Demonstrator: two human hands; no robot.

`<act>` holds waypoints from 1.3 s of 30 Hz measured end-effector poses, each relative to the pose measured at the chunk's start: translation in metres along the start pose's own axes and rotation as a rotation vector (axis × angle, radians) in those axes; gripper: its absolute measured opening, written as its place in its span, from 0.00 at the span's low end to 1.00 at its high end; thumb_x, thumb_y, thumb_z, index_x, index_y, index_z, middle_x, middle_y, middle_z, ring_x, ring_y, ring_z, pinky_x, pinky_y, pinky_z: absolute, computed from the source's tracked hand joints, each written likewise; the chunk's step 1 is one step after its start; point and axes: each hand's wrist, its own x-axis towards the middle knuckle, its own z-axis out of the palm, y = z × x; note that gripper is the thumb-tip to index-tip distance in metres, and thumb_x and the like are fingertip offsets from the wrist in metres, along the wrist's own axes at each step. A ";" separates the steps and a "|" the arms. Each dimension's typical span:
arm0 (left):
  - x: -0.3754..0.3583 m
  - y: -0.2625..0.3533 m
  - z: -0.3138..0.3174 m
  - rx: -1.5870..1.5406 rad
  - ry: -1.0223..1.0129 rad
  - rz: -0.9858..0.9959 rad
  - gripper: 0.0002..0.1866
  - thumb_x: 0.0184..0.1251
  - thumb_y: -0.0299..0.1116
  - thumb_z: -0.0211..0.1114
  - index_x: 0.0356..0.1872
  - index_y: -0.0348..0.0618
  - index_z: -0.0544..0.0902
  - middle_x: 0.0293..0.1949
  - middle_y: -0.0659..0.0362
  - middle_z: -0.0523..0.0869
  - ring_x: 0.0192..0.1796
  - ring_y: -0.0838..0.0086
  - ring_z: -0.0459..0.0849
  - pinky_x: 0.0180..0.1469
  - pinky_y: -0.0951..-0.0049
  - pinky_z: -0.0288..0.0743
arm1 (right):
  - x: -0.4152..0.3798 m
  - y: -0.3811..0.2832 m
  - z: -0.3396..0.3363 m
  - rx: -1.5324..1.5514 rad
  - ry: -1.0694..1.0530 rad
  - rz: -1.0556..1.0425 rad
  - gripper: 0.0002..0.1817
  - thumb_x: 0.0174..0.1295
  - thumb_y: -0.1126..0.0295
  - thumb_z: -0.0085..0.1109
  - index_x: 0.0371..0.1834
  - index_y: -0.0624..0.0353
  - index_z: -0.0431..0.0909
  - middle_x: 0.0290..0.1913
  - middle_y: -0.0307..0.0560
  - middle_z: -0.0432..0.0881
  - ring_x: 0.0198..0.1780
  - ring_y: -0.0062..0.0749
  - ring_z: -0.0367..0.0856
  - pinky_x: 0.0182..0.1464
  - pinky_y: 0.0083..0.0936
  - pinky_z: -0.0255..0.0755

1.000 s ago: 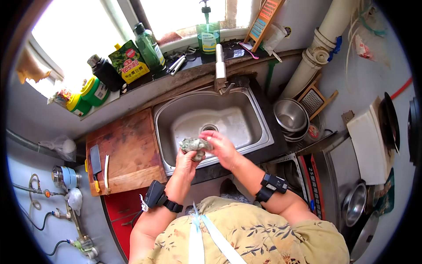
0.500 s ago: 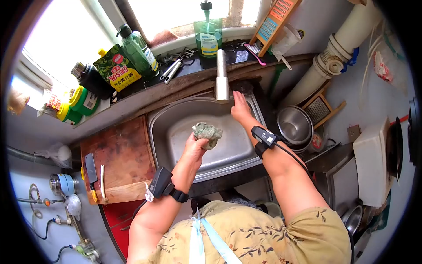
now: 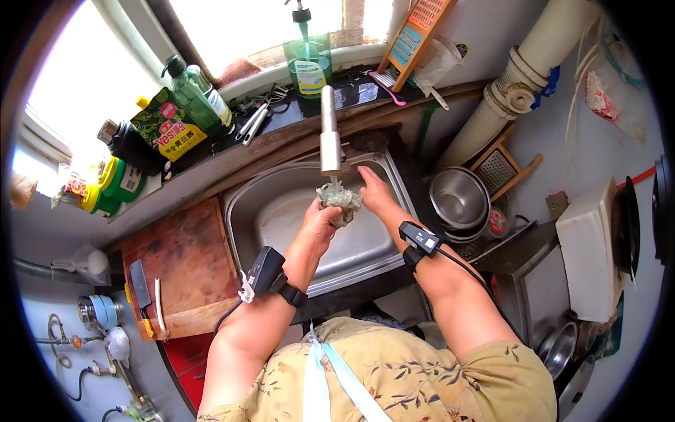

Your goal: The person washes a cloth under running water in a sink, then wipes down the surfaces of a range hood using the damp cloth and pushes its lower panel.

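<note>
In the head view my left hand [image 3: 320,224] grips a crumpled grey-green cloth [image 3: 342,205] over the sink. A thin stream of water runs from the metal faucet [image 3: 329,144] onto the cloth, directly below the spout. My right hand [image 3: 376,191] is open beside it, on the right, fingers stretched toward the back of the sink and holding nothing. Both hands are above the stainless steel sink [image 3: 264,204]. Black devices are strapped to both forearms.
Left of the sink lies a wooden cutting board [image 3: 179,260] with a cleaver [image 3: 140,285] on it. Bottles, including a green pump bottle [image 3: 308,67], line the windowsill. Steel bowls [image 3: 458,197] and a wooden-framed grater [image 3: 498,169] stand to the right.
The cloth in my left hand has moved up under the faucet, and water now falls on it. My right hand has come lower, away from the spout's side. The camera view has shifted slightly.
</note>
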 end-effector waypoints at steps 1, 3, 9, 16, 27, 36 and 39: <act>0.002 -0.002 0.000 0.001 -0.006 -0.004 0.22 0.52 0.19 0.53 0.51 0.43 0.69 0.46 0.57 0.78 0.47 0.68 0.78 0.47 0.67 0.75 | -0.002 -0.001 0.002 -0.004 0.004 0.005 0.25 0.52 0.75 0.46 0.57 0.60 0.67 0.60 0.54 0.67 0.62 0.43 0.64 0.62 0.32 0.59; 0.007 -0.008 -0.001 -0.020 0.032 -0.022 0.21 0.55 0.21 0.55 0.53 0.44 0.69 0.47 0.58 0.77 0.47 0.69 0.78 0.46 0.67 0.75 | -0.007 -0.002 0.007 0.274 0.137 0.064 0.22 0.52 0.74 0.47 0.53 0.61 0.71 0.57 0.55 0.71 0.59 0.47 0.68 0.60 0.33 0.62; 0.028 -0.020 -0.009 0.021 0.147 -0.055 0.15 0.62 0.26 0.51 0.51 0.45 0.70 0.43 0.59 0.79 0.44 0.73 0.78 0.40 0.71 0.75 | -0.044 -0.046 0.026 1.047 0.086 0.411 0.17 0.63 0.64 0.48 0.52 0.60 0.72 0.48 0.44 0.75 0.47 0.27 0.73 0.51 0.23 0.67; 0.038 -0.030 -0.015 0.203 0.146 -0.053 0.18 0.58 0.20 0.44 0.48 0.47 0.74 0.37 0.62 0.80 0.33 0.77 0.77 0.28 0.77 0.71 | -0.037 -0.051 0.041 1.138 0.062 0.532 0.13 0.63 0.66 0.50 0.49 0.56 0.72 0.44 0.44 0.76 0.45 0.24 0.73 0.47 0.22 0.68; 0.025 -0.048 -0.004 0.093 0.161 0.085 0.20 0.68 0.34 0.47 0.61 0.46 0.63 0.55 0.57 0.71 0.53 0.71 0.71 0.52 0.73 0.67 | -0.024 -0.049 0.061 1.192 0.248 0.604 0.12 0.64 0.67 0.44 0.44 0.64 0.72 0.38 0.44 0.76 0.39 0.25 0.73 0.45 0.23 0.69; 0.029 -0.035 -0.028 -0.076 0.105 -0.036 0.19 0.68 0.45 0.48 0.50 0.43 0.73 0.44 0.55 0.78 0.44 0.68 0.77 0.46 0.65 0.72 | -0.059 -0.089 0.059 0.832 0.129 0.213 0.20 0.66 0.70 0.39 0.59 0.62 0.66 0.65 0.54 0.62 0.68 0.40 0.55 0.69 0.31 0.44; 0.033 -0.041 -0.016 -0.198 0.166 -0.205 0.16 0.67 0.40 0.48 0.49 0.44 0.73 0.43 0.58 0.78 0.44 0.70 0.76 0.46 0.67 0.71 | -0.027 -0.053 0.073 0.506 0.189 0.147 0.18 0.64 0.69 0.40 0.57 0.57 0.70 0.63 0.55 0.64 0.67 0.41 0.56 0.68 0.31 0.47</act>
